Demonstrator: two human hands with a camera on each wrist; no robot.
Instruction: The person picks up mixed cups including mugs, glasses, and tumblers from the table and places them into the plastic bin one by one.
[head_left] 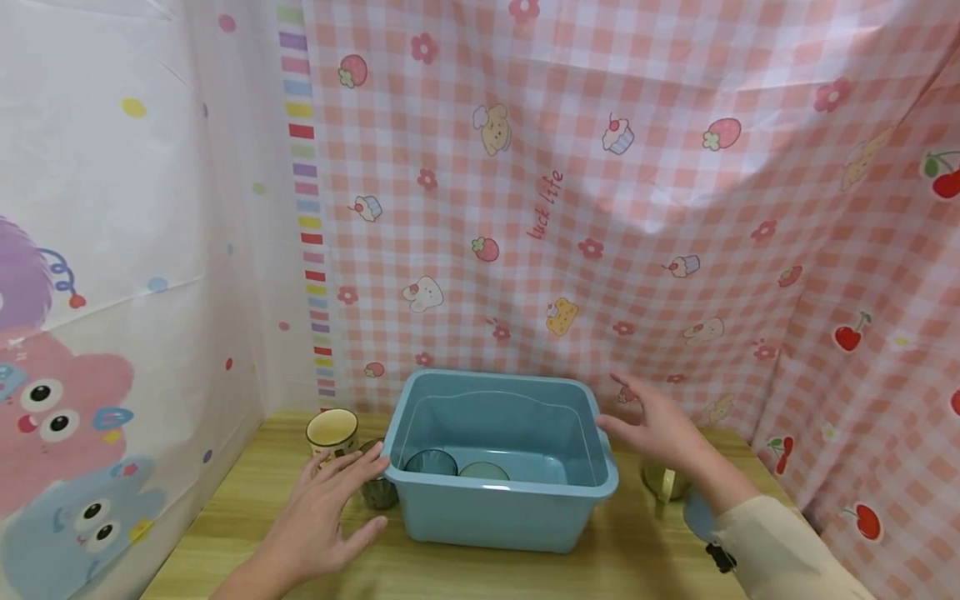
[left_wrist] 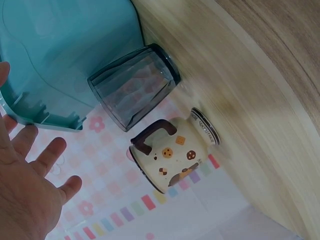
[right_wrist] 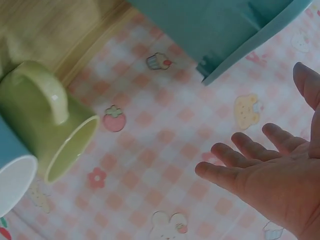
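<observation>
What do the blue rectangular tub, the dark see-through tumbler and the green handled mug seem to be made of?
Blue rectangular tub: probably moulded plastic, satin; ribs show under its lip.
Dark see-through tumbler: smooth and glossy, perhaps tinted glass; clear plastic is possible too.
Green handled mug: likely glazed ceramic, judging by the bright highlight on its thick handle.

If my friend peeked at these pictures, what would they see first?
Probably the big blue tub standing on the wooden table, with the left hand and right hand spread at opposite ends. Next, perhaps, the pink checked cloth hanging behind it.
</observation>
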